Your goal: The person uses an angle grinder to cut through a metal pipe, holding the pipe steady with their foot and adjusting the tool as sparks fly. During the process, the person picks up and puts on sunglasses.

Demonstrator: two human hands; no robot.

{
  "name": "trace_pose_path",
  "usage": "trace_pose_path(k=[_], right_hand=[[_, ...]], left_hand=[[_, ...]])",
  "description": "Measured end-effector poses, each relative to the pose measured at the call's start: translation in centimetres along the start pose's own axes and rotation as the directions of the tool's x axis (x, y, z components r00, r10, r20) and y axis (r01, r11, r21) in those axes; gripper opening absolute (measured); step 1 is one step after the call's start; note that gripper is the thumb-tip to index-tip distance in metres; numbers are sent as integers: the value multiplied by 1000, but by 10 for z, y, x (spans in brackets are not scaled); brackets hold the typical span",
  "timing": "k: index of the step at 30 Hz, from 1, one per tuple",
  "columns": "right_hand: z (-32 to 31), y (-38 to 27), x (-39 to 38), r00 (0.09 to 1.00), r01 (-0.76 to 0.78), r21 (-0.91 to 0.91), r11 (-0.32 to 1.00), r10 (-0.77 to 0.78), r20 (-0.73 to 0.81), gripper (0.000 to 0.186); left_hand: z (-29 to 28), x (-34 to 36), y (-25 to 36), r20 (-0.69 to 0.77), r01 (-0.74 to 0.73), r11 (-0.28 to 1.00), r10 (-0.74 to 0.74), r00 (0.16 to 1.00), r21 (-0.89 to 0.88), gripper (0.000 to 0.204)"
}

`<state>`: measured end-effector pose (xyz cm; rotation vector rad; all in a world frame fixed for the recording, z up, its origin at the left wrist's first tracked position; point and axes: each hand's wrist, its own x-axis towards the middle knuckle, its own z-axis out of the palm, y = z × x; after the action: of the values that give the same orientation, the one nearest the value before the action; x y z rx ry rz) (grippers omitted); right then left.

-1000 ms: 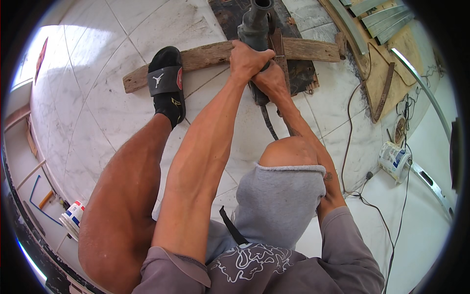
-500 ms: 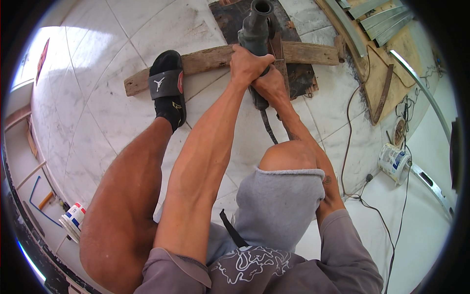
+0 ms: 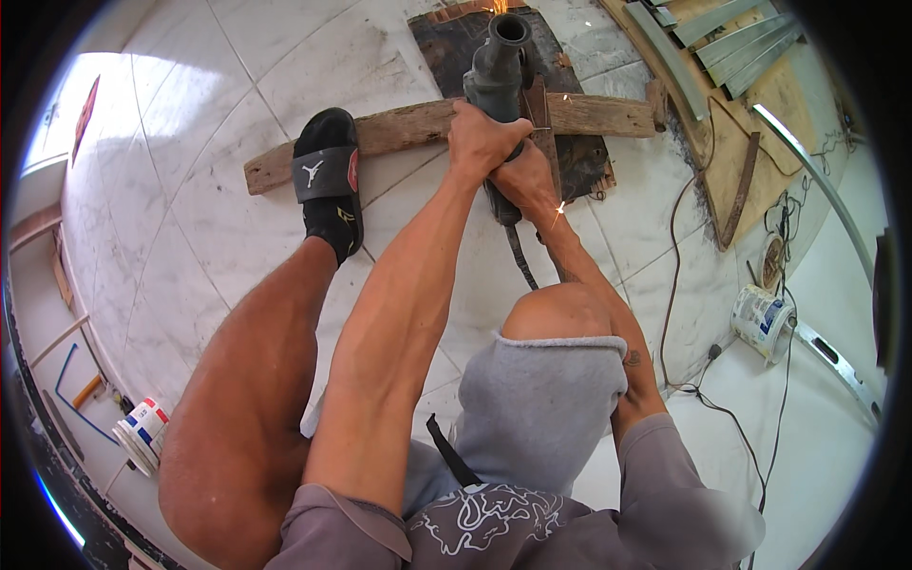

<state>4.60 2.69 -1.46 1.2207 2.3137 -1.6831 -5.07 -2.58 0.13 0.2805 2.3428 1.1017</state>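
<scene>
Both my hands are closed round a dark angle grinder, whose cord trails back toward my knee. My left hand grips the body from the left, thumb across the top. Behind it, nearer me, my right hand wraps the rear grip, its fingers partly hidden. Orange sparks spray beyond the tool's far end, where the contact point is hidden. Beside the tool a rusty metal bar lies across a weathered wooden plank. Beneath them is a dark, worn board.
My black sandalled foot rests over the plank's left part. Cords run over the tiled floor at right. Metal strips lie on a plywood sheet. White buckets stand or lie at both sides.
Sparks now fly at the tool's far end and a few land near my right forearm; none showed before. My hands keep their grip, and the view has shifted slightly.
</scene>
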Motion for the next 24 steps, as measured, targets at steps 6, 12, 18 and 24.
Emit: trace_pose_path(k=[6,12,18,24], right_hand=[[1,-4,-1,1000,3,4,1000,-3,8,63],[-1,-2,-1,1000,12,2,1000,-12,-5,63],[-4,0,-3,1000,-2,-11,1000,2,3,64],[-10,-18,-9,998,37,60,998,-34,-57,66]], left_hand=[[-3,2,-2,3,8,1000,-8,1000,10,99],[-2,1,-1,8,7,1000,-7,1000,-1,98],[1,-2,0,4,6,1000,-6,1000,-6,99],[2,9,2,5,-39,999,39,999,-15,96]])
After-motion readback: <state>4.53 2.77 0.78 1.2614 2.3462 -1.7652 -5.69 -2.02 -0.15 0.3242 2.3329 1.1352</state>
